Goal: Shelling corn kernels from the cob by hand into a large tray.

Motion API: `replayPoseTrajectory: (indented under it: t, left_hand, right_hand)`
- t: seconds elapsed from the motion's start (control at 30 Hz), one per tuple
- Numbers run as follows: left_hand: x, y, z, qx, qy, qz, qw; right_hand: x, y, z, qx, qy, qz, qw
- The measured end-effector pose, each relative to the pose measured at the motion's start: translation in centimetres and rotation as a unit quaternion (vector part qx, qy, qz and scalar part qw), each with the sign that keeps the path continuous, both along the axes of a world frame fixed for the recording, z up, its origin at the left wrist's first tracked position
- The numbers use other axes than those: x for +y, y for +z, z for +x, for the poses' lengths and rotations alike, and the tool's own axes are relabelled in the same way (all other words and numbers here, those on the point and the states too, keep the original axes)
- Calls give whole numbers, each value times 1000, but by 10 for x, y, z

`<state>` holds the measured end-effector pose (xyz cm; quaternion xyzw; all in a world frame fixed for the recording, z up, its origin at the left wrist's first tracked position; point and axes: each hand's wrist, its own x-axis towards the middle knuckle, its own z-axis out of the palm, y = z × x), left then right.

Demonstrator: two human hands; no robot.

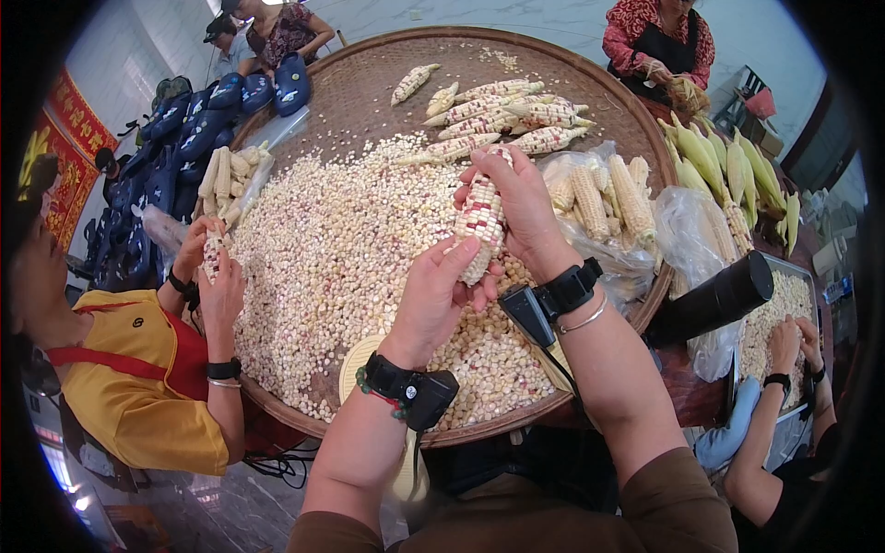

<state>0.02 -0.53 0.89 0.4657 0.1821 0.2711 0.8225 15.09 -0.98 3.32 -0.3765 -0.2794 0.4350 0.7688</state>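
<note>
A corn cob (481, 219) with white and dark red kernels is tilted between my hands above the tray. My left hand (431, 300) is closed around its lower end, the thumb pressed on the kernels. Around the upper end wraps my right hand (524, 207), thumb along the top. Beneath them, loose corn kernels (318, 240) cover much of the round woven tray (369, 78). Just beyond my hands lies a pile of speckled corn cobs (498, 115) with their kernels on.
Bare cobs (590, 198) fill a plastic bag at the right; more bare cobs (226, 180) lie at the left. A black cylinder (714, 297) leans near the right rim. Husked-green corn (728, 166) lies beyond. A person in yellow (147, 378) handles a cob at left; others work around.
</note>
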Motion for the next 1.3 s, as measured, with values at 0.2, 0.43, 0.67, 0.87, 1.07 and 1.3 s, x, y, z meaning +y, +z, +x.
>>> replayPoseTrajectory:
  t: [0.2,0.43,0.67,0.87,1.07,1.3]
  left_hand:
    - [1,-1,-1,-3,-9,3,1000]
    - [1,0,-1,-6,-19,11,1000]
    - [5,-5,0,-39,-37,-33,998]
    - [6,-5,3,-65,2,-111,992]
    - [5,-8,2,-16,34,-61,997]
    - [2,-3,2,25,54,-46,997]
  right_hand:
    - [-1,3,-2,1,-3,-4,1000]
    - [-3,5,-2,4,-5,-6,1000]
    - [-3,5,2,23,-13,-8,1000]
    - [-1,3,0,12,-15,-18,1000]
    - [4,-6,-2,-60,-33,-2,998]
    - [3,-4,-4,-68,-23,-11,997]
